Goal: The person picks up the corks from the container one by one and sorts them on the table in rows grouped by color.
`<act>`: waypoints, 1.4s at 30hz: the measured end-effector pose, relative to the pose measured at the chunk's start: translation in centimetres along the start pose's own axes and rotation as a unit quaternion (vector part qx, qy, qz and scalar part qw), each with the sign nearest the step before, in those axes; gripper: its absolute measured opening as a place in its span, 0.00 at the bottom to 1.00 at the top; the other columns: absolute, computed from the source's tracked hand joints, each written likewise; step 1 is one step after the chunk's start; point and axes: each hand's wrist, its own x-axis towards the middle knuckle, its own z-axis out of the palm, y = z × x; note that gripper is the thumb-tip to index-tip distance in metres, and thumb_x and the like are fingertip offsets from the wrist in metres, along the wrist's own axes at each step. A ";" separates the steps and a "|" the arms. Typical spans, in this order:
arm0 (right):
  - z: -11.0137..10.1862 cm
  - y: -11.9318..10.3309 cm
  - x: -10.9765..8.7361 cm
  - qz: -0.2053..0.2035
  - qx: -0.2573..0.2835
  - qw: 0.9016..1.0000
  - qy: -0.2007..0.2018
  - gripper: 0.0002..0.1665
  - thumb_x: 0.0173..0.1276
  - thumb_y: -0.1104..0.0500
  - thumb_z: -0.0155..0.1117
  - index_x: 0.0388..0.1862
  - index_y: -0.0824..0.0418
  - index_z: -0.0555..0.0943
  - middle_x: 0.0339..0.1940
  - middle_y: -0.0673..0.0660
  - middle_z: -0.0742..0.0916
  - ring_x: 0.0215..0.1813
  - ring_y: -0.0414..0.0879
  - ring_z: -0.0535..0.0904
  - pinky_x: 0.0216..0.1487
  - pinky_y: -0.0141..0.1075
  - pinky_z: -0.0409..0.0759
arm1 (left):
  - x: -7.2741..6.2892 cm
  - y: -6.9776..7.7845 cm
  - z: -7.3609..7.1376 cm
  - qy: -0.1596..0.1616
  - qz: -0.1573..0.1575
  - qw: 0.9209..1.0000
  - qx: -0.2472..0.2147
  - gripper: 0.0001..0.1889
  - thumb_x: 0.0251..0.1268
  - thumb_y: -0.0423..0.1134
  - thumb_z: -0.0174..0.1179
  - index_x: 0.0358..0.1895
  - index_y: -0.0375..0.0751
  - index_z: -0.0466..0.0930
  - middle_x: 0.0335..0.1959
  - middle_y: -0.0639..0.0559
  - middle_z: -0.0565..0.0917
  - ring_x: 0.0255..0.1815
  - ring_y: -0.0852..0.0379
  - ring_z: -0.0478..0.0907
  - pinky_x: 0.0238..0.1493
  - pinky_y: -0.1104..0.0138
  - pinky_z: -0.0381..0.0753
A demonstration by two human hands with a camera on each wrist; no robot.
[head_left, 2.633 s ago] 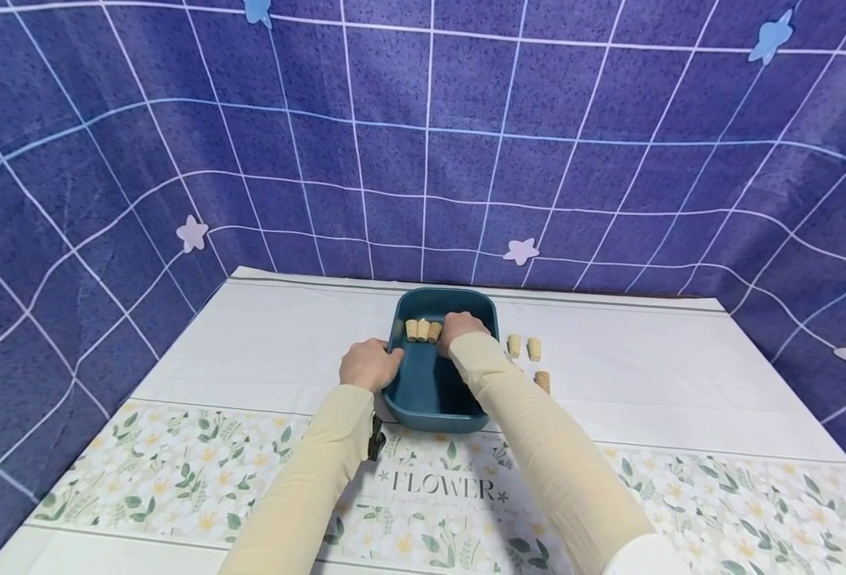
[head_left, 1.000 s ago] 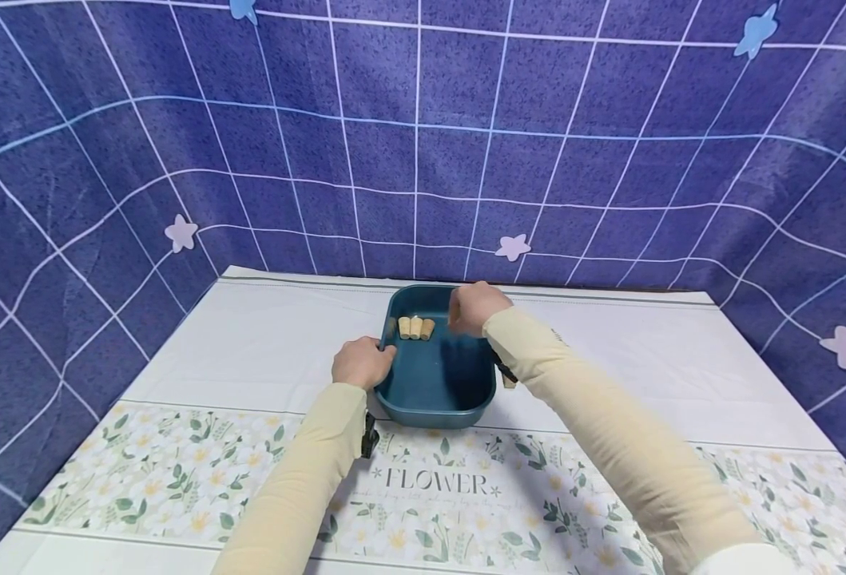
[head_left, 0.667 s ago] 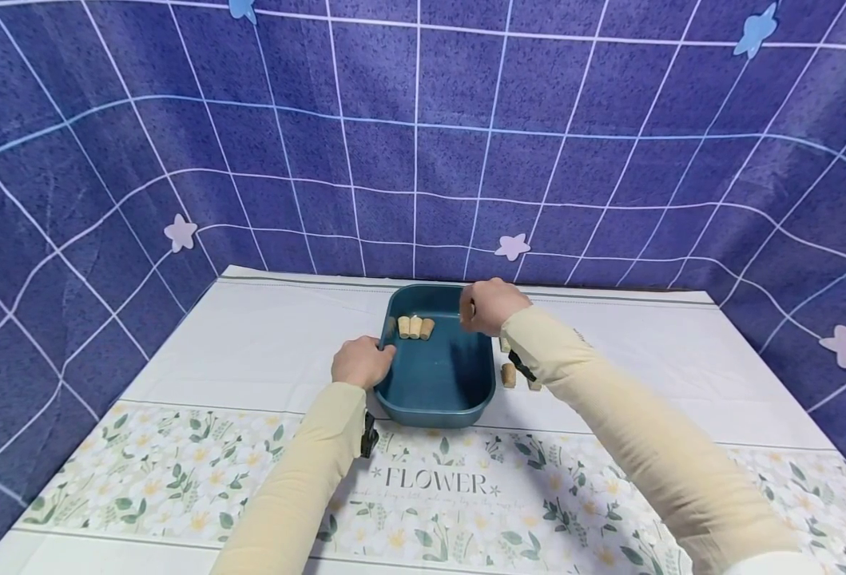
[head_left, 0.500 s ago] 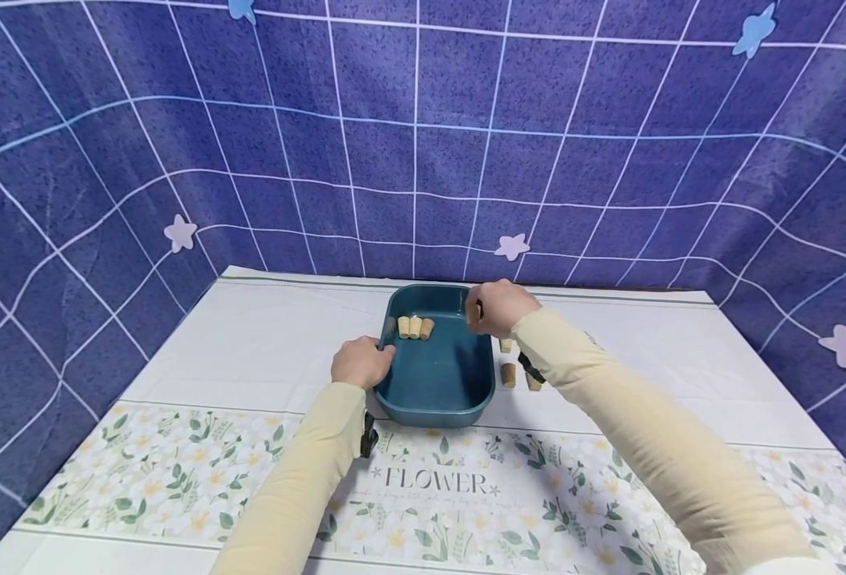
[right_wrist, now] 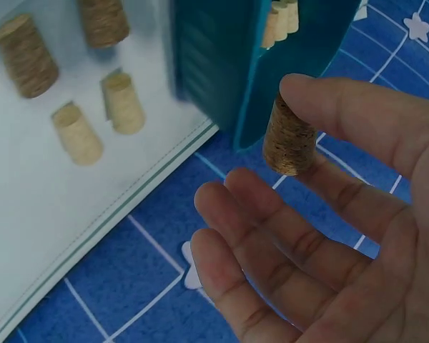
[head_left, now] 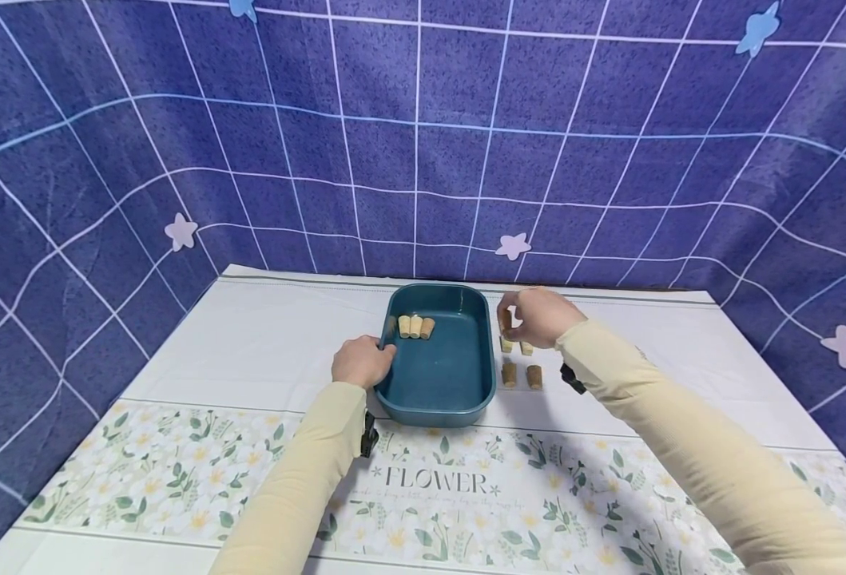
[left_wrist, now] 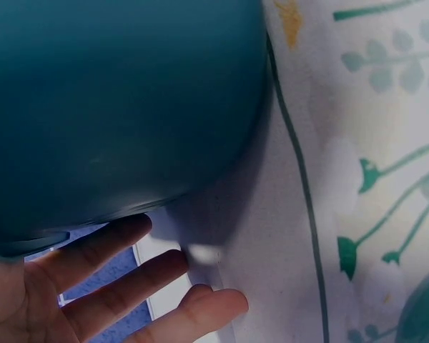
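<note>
Cork stopper (right_wrist: 292,139), pinched between thumb and forefinger of my right hand (head_left: 546,314), other fingers loosely extended, should handle light, firm and non-slip; grip its sides.

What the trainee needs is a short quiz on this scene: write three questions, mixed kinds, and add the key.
1. How many corks lie in the tray?
2. True or false: the left hand touches the tray.
3. Pick one. The held cork in the right hand is: A) white; B) brown; C) green.

Key:
1. Three.
2. True.
3. B.
</note>
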 end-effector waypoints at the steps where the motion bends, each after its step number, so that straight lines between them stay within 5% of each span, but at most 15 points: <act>1: 0.0 0.3 -0.2 -0.003 0.000 1.000 0.001 0.07 0.62 0.65 0.73 0.32 0.57 0.82 0.38 0.62 0.88 0.47 0.57 0.84 0.50 0.50 0.80 | 0.0 0.0 0.0 0.000 0.000 1.000 0.000 0.23 0.79 0.47 0.51 0.60 0.31 0.81 0.56 0.34 0.84 0.54 0.38 0.81 0.55 0.50 0.80; 18: 1.3 4.1 -3.5 0.023 0.014 1.000 -0.007 0.18 0.61 0.66 0.73 0.50 0.68 0.84 0.40 0.67 0.88 0.45 0.61 0.85 0.50 0.55 0.80 | -0.2 0.0 0.0 0.002 0.002 1.000 -0.001 0.23 0.79 0.47 0.51 0.58 0.31 0.83 0.53 0.34 0.85 0.50 0.39 0.83 0.51 0.51 0.81; 42: 5.1 7.9 -6.7 0.088 0.036 0.995 -0.027 0.18 0.57 0.66 0.69 0.49 0.65 0.85 0.35 0.61 0.87 0.38 0.55 0.83 0.39 0.51 0.81 | -0.2 0.2 0.0 0.000 -0.008 1.000 0.000 0.23 0.79 0.48 0.50 0.60 0.32 0.82 0.53 0.35 0.85 0.51 0.39 0.83 0.51 0.51 0.81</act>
